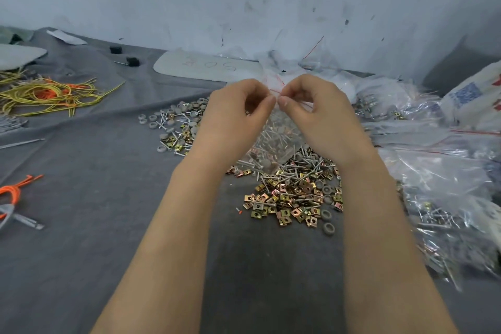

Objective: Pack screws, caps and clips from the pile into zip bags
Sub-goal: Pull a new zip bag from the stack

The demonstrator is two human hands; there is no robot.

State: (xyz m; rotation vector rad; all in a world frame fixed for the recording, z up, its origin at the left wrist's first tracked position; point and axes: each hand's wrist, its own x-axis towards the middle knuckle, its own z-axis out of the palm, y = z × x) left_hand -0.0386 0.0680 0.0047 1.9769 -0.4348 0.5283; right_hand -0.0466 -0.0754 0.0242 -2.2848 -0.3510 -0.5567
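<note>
Up close, both hands (273,114) pinching zip bag (273,141) — label (214,65) illegible

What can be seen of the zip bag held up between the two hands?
The zip bag is clear thin plastic with a red line at its top edge. It hangs upright above the pile, already holding screws and grey caps. The left hand and right hand pinch its top edge, fingertips nearly meeting. Whether the zip is closed cannot be told.

Pile (295,192) under bag (273,141); cords (48,95) far left.
</note>
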